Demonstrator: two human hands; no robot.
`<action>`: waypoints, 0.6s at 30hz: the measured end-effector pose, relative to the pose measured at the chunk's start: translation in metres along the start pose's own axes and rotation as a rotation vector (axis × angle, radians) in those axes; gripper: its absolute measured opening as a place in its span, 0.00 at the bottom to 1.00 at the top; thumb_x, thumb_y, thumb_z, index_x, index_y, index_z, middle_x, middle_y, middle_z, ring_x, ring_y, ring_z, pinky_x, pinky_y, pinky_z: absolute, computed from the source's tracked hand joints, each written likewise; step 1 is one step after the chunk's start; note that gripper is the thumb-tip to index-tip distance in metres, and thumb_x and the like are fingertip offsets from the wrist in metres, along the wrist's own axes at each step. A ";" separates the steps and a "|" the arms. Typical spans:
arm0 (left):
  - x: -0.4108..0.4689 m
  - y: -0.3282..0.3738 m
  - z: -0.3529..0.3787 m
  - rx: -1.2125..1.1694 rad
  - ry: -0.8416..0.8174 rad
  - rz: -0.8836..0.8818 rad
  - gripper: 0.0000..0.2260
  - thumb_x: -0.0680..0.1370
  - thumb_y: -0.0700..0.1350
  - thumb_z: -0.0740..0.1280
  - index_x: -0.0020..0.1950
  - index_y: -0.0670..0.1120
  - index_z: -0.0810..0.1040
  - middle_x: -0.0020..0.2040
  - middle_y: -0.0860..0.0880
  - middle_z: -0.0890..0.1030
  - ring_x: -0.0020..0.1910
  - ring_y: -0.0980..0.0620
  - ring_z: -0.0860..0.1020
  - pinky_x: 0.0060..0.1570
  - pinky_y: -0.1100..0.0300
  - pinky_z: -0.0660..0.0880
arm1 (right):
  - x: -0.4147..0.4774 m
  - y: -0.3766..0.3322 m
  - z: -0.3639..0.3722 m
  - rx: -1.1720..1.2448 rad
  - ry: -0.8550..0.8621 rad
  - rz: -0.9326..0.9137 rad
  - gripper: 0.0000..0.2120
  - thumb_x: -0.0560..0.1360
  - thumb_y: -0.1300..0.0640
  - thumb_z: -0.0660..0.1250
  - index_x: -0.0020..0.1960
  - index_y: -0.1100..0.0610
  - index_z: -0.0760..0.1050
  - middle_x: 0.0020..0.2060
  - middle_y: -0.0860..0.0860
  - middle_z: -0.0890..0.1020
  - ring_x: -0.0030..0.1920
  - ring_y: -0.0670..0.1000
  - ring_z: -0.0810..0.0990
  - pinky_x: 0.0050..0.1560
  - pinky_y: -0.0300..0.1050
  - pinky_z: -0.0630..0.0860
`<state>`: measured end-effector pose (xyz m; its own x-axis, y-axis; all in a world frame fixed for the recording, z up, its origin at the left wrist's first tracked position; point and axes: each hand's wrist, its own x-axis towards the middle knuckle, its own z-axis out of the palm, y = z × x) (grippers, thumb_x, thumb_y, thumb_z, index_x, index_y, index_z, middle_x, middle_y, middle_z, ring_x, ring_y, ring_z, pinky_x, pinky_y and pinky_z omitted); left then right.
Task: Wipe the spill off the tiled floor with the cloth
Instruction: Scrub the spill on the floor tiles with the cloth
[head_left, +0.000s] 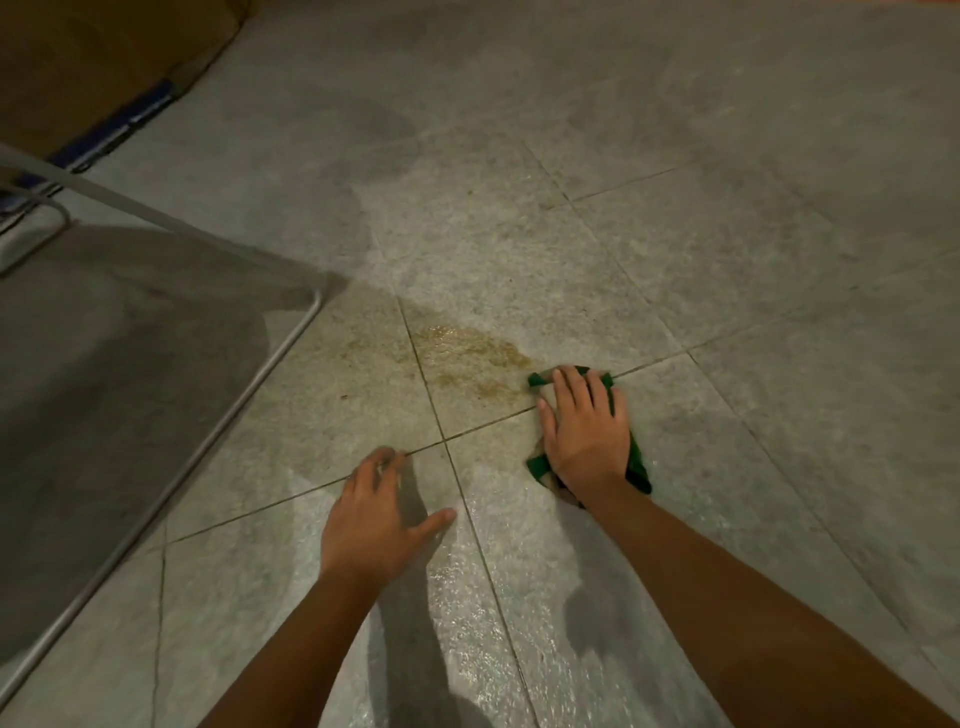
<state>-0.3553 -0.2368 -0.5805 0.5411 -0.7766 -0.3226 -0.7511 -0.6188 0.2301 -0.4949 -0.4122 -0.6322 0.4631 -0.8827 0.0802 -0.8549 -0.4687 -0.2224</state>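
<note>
1. Head view: our right hand (584, 428) presses flat, fingers spread, on the green cloth (638, 462), which lies under the palm on the tiled floor (727, 260).
2. The cloth's long axis runs along our hand, its far end touching the brownish spill (470, 358).
3. Our left hand (376, 514) rests open on the floor, holding nothing.

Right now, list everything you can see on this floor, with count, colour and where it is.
spill: one, yellowish brown, mid floor across a grout line, just left of the cloth
cloth: one, green, flat on the tiles under the right hand
tiled floor: grey, throughout; shiny patch near bottom
metal frame: one, grey tubing with mesh, left side
cardboard box: one, brown, top left corner
hands: left hand fingertips on tile; right hand pressing the cloth
</note>
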 end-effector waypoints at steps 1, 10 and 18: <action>0.002 -0.003 -0.001 -0.013 -0.014 -0.025 0.42 0.71 0.68 0.62 0.77 0.48 0.51 0.77 0.51 0.49 0.76 0.49 0.52 0.71 0.51 0.60 | 0.001 -0.006 0.002 0.004 -0.016 -0.031 0.24 0.76 0.47 0.52 0.58 0.60 0.79 0.56 0.55 0.81 0.56 0.58 0.79 0.57 0.56 0.74; 0.034 -0.030 -0.011 0.026 -0.061 -0.150 0.51 0.67 0.73 0.61 0.78 0.47 0.43 0.78 0.47 0.42 0.77 0.46 0.42 0.75 0.49 0.47 | -0.015 0.021 0.001 0.014 -0.031 -0.401 0.30 0.80 0.42 0.40 0.66 0.55 0.73 0.64 0.49 0.75 0.66 0.52 0.71 0.65 0.47 0.57; 0.040 -0.040 -0.011 0.039 -0.175 -0.249 0.58 0.62 0.77 0.58 0.76 0.46 0.33 0.76 0.47 0.32 0.75 0.42 0.34 0.74 0.46 0.43 | 0.024 -0.023 0.020 0.022 0.114 -0.142 0.23 0.78 0.48 0.52 0.60 0.61 0.77 0.59 0.56 0.79 0.60 0.58 0.76 0.61 0.55 0.70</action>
<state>-0.2998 -0.2442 -0.5921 0.6392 -0.5678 -0.5187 -0.6197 -0.7797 0.0898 -0.4597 -0.4221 -0.6445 0.5485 -0.8063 0.2214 -0.7769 -0.5893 -0.2217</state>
